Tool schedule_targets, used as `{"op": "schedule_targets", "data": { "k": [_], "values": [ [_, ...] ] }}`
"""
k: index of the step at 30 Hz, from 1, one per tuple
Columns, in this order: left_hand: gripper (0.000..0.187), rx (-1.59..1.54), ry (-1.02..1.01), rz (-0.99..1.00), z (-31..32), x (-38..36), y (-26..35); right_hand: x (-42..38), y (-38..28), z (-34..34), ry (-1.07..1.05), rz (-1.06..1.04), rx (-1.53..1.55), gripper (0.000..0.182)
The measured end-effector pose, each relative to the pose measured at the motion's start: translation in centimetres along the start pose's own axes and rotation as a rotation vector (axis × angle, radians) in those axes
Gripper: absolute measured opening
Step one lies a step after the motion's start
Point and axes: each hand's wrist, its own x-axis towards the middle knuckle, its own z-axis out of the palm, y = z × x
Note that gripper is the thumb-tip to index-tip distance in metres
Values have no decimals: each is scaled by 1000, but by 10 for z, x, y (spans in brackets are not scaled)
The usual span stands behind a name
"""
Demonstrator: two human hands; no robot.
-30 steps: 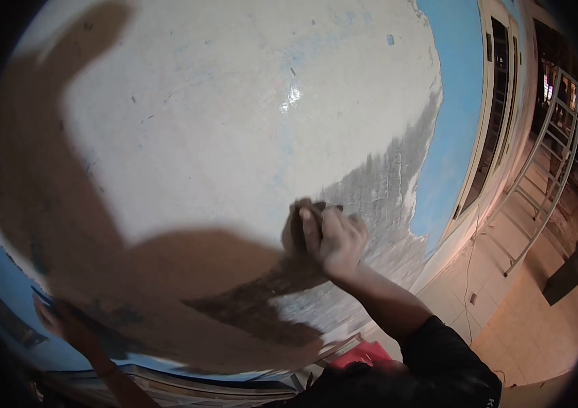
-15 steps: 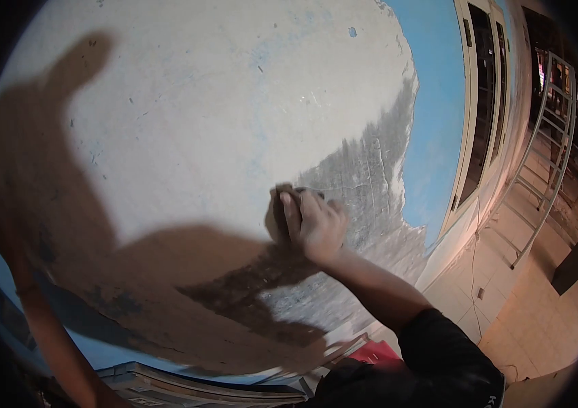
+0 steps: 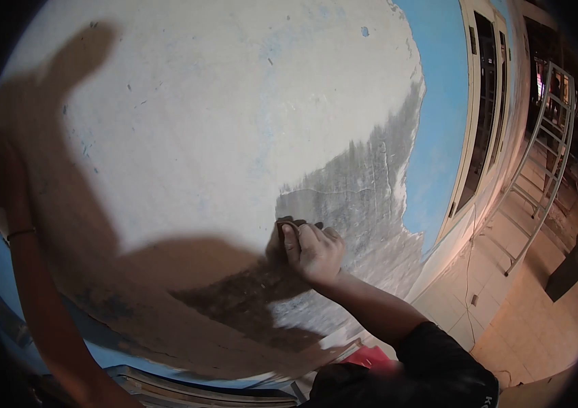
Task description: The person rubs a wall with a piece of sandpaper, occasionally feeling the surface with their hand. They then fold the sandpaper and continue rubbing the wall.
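Note:
My right hand [image 3: 317, 253] is closed around a small, dark brown pad [image 3: 289, 222], pressed against the wall [image 3: 187, 149]. Most of the pad is hidden by the fingers, so I cannot tell its exact kind. Around and above this hand the wall is a streaky grey patch [image 3: 350, 177], bordering a smooth off-white area on the left. At the far left, in shadow, my left hand [image 3: 5, 173] lies flat against the wall, with a dark band at the wrist.
Blue paint [image 3: 442, 102] with a ragged edge borders the patch on the right, beside a window frame [image 3: 469, 136]. A metal ladder [image 3: 540, 156] leans farther right above the tiled floor [image 3: 506, 319]. A thin cable [image 3: 469, 285] hangs down near the wall. Something red [image 3: 370, 357] shows low down.
My right hand has moved down the wall with the pad, uncovering more of the grey patch above it. My left hand is higher on the wall at the left.

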Motion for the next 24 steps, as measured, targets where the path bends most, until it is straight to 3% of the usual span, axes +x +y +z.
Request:
{"op": "schedule_targets", "data": {
  "k": [2, 7, 11, 16, 24],
  "values": [
    [65, 68, 27, -27, 0, 2, -1, 12, 1, -2, 0, -10, -17, 20],
    [63, -64, 161, 160, 18, 8, -21, 41, -5, 0, 43, -28, 20, 20],
    [60, 242, 107, 149, 15, 11, -23, 8, 5, 6, 68, -86, -30, 25],
    [57, 190, 46, 37, -1, 12, 5, 34, 0, 6, 114, -74, -9, 27],
    [46, 272, 209, 420, 81, 18, -76, 1, 6, 5, 78, -123, -3, 30]
  ]
}}
